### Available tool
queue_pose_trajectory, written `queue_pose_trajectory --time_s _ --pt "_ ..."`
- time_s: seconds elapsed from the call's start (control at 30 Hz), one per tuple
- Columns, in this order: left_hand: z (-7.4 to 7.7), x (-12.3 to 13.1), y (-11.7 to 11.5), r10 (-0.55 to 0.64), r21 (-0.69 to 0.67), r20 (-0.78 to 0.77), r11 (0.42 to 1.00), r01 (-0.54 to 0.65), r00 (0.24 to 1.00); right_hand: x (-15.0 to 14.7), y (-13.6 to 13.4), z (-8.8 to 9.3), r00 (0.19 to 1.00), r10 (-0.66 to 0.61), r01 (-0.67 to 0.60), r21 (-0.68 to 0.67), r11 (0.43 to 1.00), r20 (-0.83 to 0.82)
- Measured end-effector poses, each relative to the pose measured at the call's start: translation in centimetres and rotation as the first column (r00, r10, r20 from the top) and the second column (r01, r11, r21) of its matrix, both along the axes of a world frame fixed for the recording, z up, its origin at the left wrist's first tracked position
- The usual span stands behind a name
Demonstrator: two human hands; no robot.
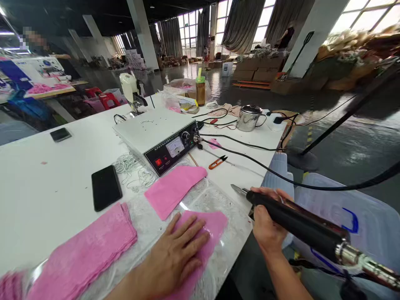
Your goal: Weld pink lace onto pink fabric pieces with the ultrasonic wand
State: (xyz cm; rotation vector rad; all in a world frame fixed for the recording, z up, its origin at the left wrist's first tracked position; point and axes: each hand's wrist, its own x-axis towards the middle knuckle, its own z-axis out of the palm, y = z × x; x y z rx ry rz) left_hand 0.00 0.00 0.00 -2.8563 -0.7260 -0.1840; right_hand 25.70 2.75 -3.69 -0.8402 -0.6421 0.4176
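Observation:
My left hand lies flat with its fingers stretched out, pressing on a pink fabric piece over a clear plastic sheet. My right hand is wrapped round a black handheld ultrasonic cutter, whose metal blade points left, just above the table's right edge. Beyond my left hand lies another pink fabric piece. To the left is a stack of pink fabric pieces. A control box with a dial and a lit red switch stands behind, a cable plugged into its front.
Orange thread snips lie right of the control box, near a steel mug. Two phones, one a black phone, rest at the left. A black cable sweeps across the right side. Below the edge sit plastic bins.

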Motion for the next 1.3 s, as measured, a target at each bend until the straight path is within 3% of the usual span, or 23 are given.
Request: queue_pose_trajectory --time_s 0.13,0.37,0.67,1.3 --pt "-0.1 0.2 0.3 -0.012 -0.082 0.029 0.997 0.015 1.000 1.2 -0.1 2.2 0.998 -0.019 0.022 0.048 0.999 -0.060" --pt "0.0 0.3 0.3 0.012 -0.170 0.066 0.985 -0.001 0.998 2.1 -2.3 5.2 0.964 0.252 -0.248 0.055 0.967 -0.086" --pt "-0.3 0.3 0.3 0.014 -0.170 0.041 0.985 -0.007 0.999 0.5 -2.0 5.0 0.950 0.308 -0.306 0.048 0.951 -0.051" --pt "-0.4 0.3 0.2 0.014 -0.149 0.068 0.989 -0.004 0.998 0.2 -1.7 4.7 0.939 0.344 -0.344 0.041 0.938 -0.008"
